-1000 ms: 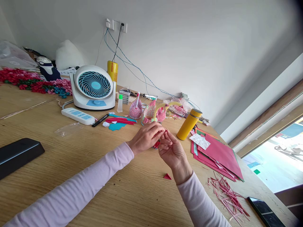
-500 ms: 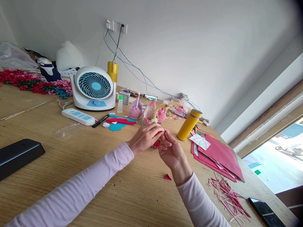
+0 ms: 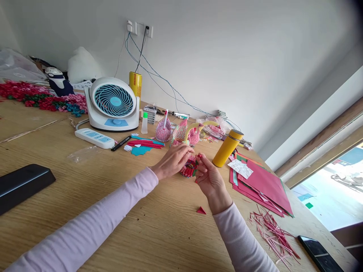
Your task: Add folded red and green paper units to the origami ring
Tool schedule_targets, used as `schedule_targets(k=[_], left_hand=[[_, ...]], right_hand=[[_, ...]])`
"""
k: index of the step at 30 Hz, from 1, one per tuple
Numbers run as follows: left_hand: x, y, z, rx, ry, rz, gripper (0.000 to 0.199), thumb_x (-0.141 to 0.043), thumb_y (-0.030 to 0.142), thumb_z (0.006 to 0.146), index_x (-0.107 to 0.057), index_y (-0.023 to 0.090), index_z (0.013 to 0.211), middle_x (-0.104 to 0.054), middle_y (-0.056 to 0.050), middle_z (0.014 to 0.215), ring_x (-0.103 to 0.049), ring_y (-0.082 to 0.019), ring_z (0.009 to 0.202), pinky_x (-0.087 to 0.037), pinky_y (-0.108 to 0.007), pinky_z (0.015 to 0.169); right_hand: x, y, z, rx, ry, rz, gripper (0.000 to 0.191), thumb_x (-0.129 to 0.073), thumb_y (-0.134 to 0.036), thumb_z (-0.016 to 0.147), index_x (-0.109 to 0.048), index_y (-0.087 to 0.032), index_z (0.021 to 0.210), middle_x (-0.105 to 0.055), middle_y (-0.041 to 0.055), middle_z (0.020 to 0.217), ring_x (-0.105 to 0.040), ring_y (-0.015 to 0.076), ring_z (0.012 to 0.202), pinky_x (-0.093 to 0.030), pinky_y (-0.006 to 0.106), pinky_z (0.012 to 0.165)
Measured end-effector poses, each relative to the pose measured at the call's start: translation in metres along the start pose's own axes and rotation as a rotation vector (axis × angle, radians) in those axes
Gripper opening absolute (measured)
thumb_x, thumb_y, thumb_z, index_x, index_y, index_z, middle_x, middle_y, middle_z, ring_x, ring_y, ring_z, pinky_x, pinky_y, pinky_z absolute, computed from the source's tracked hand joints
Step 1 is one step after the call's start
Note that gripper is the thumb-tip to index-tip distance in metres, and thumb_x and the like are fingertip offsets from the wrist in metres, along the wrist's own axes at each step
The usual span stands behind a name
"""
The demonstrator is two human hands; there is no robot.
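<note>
My right hand (image 3: 210,179) pinches a small red folded paper piece (image 3: 200,155) between thumb and fingertips. To its left my left hand (image 3: 173,159) has its fingers curled and pressed together; whether anything is in them is hidden. Below and between the hands sits a round ring of many red, green and multicoloured folded paper pieces (image 3: 188,168), its middle open and dark. The left hand partly covers it; I cannot tell whether they touch. Nearer to me a loose red paper triangle (image 3: 201,210) lies on the table (image 3: 159,230).
Behind the hands stand paper swans (image 3: 179,133), a pink woven-looking figure (image 3: 163,130) and a yellow flask (image 3: 228,148). Red paper sheets (image 3: 266,185), paper strips (image 3: 273,238) and a phone (image 3: 320,251) lie right. A fan (image 3: 113,104) and power strip (image 3: 95,138) are left.
My hands have come apart: the left moved slightly left, the right slightly right with the red paper piece. More of the paper ring now shows between them.
</note>
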State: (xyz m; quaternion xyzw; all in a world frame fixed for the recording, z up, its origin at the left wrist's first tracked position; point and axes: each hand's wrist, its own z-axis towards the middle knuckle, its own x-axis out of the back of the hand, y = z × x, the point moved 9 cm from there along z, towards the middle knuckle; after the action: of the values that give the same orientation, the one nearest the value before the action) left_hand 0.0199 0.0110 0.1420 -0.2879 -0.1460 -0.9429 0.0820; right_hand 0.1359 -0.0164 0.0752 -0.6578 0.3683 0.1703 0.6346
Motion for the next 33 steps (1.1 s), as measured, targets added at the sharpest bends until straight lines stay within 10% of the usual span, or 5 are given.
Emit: schedule_targets(k=[8, 33], left_hand=[[-0.051, -0.057, -0.043, 0.02, -0.221, -0.041, 0.015, -0.059, 0.031, 0.092, -0.069, 0.022, 0.099, -0.067, -0.008, 0.119, -0.056, -0.024, 0.12, -0.045, -0.042, 0.101], [-0.066, -0.048, -0.05, 0.027, -0.195, -0.044, 0.025, -0.055, 0.039, 0.094, -0.069, 0.02, 0.101, -0.062, -0.01, 0.116, -0.048, -0.025, 0.12, -0.042, -0.044, 0.103]], right_hand=[[0.021, -0.009, 0.02, 0.31, 0.018, -0.563, 0.032, -0.084, -0.043, 0.06, -0.075, -0.015, 0.073, -0.051, -0.0063, 0.046, -0.029, 0.004, 0.039, -0.018, 0.02, 0.036], [0.03, 0.0, 0.03, 0.403, -0.091, -1.006, 0.041, -0.074, -0.055, 0.07, -0.078, -0.016, 0.083, -0.064, 0.0014, 0.058, -0.044, 0.0094, 0.043, -0.034, 0.022, 0.04]])
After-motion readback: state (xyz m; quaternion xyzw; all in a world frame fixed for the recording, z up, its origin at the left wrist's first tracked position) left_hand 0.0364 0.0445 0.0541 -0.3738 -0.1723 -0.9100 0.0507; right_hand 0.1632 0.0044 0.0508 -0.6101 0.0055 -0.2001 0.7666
